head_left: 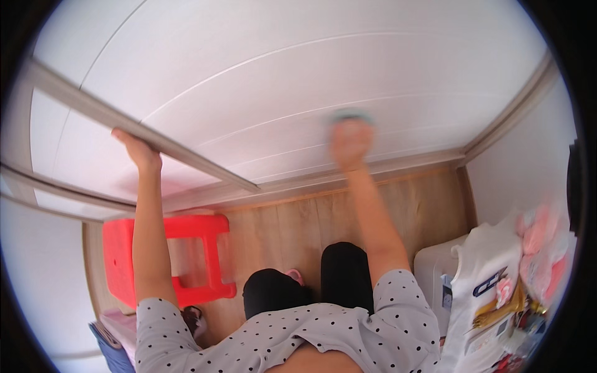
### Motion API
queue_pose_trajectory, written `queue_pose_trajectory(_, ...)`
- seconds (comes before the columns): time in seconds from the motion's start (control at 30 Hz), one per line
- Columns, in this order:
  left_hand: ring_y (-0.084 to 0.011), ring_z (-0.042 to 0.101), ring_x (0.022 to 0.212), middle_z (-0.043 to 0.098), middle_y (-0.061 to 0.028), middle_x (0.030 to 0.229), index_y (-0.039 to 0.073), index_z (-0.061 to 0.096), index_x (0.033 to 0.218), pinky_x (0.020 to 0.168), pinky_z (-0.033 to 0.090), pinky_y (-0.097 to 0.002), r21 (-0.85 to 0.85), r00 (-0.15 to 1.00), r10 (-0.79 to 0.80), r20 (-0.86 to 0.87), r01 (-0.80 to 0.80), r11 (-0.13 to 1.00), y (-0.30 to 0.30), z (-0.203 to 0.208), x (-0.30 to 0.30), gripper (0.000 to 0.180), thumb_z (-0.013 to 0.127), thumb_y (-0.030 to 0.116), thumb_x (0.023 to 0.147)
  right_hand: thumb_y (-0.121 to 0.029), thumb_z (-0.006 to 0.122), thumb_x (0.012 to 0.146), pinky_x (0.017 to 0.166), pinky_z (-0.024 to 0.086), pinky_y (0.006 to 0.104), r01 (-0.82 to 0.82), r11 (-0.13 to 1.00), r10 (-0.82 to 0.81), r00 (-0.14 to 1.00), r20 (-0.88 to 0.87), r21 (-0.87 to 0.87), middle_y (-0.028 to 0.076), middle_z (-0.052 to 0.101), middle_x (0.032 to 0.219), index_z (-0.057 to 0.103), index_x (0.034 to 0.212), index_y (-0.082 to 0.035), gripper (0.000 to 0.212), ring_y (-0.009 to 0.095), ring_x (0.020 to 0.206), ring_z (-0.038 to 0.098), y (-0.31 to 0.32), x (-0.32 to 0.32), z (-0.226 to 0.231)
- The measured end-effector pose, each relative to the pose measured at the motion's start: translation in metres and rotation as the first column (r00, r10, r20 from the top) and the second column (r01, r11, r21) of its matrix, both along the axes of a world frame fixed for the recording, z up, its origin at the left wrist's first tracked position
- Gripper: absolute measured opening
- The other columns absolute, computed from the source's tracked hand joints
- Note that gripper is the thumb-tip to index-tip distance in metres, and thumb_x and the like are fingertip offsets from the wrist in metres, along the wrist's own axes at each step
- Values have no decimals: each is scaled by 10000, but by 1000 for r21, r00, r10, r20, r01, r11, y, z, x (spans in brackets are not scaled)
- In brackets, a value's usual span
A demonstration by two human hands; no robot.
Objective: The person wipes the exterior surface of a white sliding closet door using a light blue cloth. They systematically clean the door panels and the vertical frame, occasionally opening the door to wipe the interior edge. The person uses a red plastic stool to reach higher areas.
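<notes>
My left hand (pixel 140 151) is up at the beige upright frame (pixel 186 155) of a white sliding panel door, gripping its edge; most of its fingers are out of sight. My right hand (pixel 352 142), smeared by motion, presses a pale teal cloth or pad (pixel 354 115) to the white panel (pixel 298 74). Only the pad's upper rim shows past my fingers, so its exact kind is unclear. Thin pale grooves run across the panel around it.
A red plastic stool (pixel 214 258) stands on the wooden floor (pixel 273 217) below my left arm. At the right sit a white storage box (pixel 429 264), a white bag (pixel 482 255) and pink plastic-wrapped items (pixel 538 248). The door's bottom track (pixel 323 180) crosses ahead of my knees.
</notes>
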State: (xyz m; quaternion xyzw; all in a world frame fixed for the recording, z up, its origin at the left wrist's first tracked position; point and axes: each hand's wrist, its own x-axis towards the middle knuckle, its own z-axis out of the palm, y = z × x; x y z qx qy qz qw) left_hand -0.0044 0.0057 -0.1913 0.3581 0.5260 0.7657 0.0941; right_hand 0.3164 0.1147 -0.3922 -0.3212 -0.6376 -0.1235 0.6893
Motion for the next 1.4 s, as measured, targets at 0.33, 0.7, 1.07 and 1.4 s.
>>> queue_pose_trajectory(0.33, -235, 339, 1219, 340, -145, 1350, -74, 270, 1314, 1027, 252, -319, -28, 999, -46, 21, 47, 998, -3, 8, 18, 737, 230, 545, 916, -126, 605, 762, 639, 331, 332, 10, 986, -54, 962, 268, 164, 9, 535, 923, 572, 909, -161, 154, 205, 745, 471, -40, -103, 45)
queue_pose_trajectory(0.7, -182, 474, 992, 536, -124, 1091, -103, 467, 1153, 884, 366, -298, -98, 1000, 3, -2, -3, 995, 7, -12, -23, 764, 298, 593, 886, -152, 552, 679, 609, 306, 300, -378, 920, 136, 555, 821, 103, -40, 520, 842, 594, 841, -152, 167, 130, 736, 462, -48, -100, 38)
queue_pose_trajectory(1.07, -125, 465, 810, 551, -39, 831, -45, 569, 905, 752, 401, -262, 135, 981, -59, -183, 85, 987, 8, -18, -23, 548, 348, 455, 934, -126, 684, 658, 574, 268, 322, -202, 979, 132, 696, 706, 15, -28, 440, 647, 543, 698, -157, 150, 154, 639, 433, -62, -120, 39)
queue_pose_trajectory(1.4, -88, 450, 771, 533, -6, 797, -20, 572, 859, 704, 394, -230, 155, 978, -99, -185, 129, 979, 7, -13, -19, 481, 405, 426, 928, -108, 657, 655, 596, 273, 338, -124, 986, 168, 768, 617, -114, -12, 471, 662, 516, 704, -142, 153, 170, 662, 454, -73, -124, 40)
